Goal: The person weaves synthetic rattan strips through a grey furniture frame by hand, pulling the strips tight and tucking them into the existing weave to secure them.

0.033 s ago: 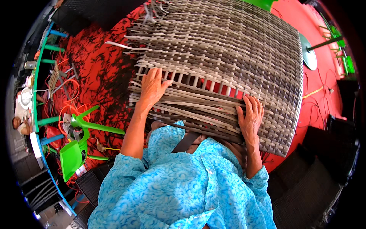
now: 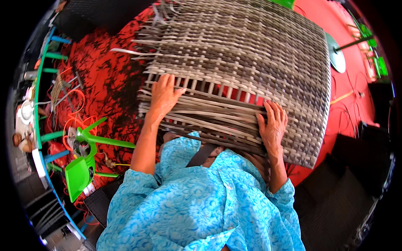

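A large woven panel (image 2: 247,46) of grey and brown flat strips lies in front of me, its near side over my lap. Across its near part, loose flat strips (image 2: 213,116) run side by side in a bundle. My left hand (image 2: 164,98) rests on the left end of these strips, its fingers stretched toward an open row where bare cross strips show. At the right end, my right hand (image 2: 273,124) lies with spread fingers on the strips and the finished weave. Neither hand grips anything that I can see. Uneven strip ends (image 2: 136,51) stick out from the panel's left edge.
A bright green plastic chair or stool (image 2: 77,178) stands at the left, with orange cord (image 2: 79,96) around it. Dark strip scraps (image 2: 121,79) litter the red floor. A round-based stand (image 2: 336,54) is at the far right, and dark woven furniture (image 2: 339,192) at the near right.
The whole view has shifted slightly, the scene moving a little left and up. Both hands keep their places on the strips.
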